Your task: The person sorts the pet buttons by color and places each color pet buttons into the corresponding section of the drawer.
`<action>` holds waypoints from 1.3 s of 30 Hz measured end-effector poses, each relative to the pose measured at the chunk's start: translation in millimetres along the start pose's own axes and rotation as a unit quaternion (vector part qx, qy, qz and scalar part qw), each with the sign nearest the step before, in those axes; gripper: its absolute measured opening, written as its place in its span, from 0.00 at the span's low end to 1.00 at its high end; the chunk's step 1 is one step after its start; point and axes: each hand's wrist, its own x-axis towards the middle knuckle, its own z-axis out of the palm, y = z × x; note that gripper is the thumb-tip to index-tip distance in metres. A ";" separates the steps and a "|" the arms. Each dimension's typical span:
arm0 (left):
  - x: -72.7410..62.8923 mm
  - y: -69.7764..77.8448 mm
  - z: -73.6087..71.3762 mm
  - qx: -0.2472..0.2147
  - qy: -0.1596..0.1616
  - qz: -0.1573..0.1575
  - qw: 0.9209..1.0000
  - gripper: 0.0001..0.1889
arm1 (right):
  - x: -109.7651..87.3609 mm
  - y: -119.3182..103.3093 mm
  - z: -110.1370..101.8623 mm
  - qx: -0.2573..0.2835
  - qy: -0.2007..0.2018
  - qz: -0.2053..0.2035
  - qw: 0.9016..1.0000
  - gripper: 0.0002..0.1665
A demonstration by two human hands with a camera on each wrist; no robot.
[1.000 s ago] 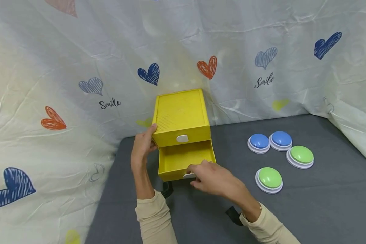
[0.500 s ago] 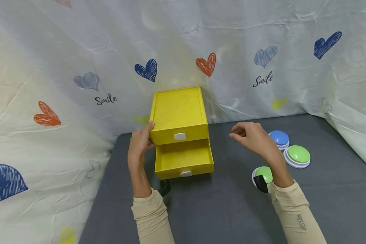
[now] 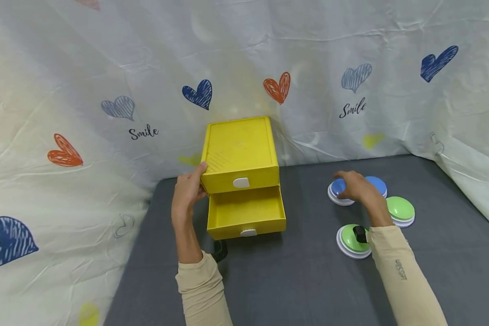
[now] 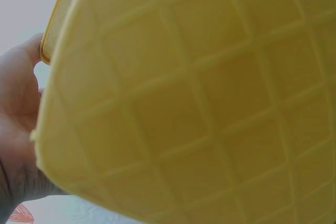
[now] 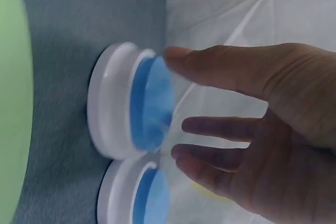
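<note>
One yellow cabinet [image 3: 240,145], two drawers [image 3: 228,232], lower out. Right of it on the tabletop [image 3: 293,280]: two blue buttons [image 3: 377,183], two green buttons [image 3: 348,240]. Left hand [image 3: 186,192] grips cabinet's left edge; right hand [image 3: 357,188], fingers loosely spread, over left blue one.

Yellow cabinet [image 3: 240,147], drawer [image 3: 246,213] open; blue button [image 5: 136,102]

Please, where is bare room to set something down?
Two bare patches of the grey surface show: between the yellow drawer unit and the front green button, and before the open drawer, between the sleeves. It is crowded at the rear right, where two blue buttons and another green button sit close together near the right hand.
</note>
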 end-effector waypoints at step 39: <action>2.6 0.4 4.6 0.015 0.011 0.004 1.000 0.31 | -31.8 -33.7 -14.8 0.002 0.106 -0.035 0.994 0.41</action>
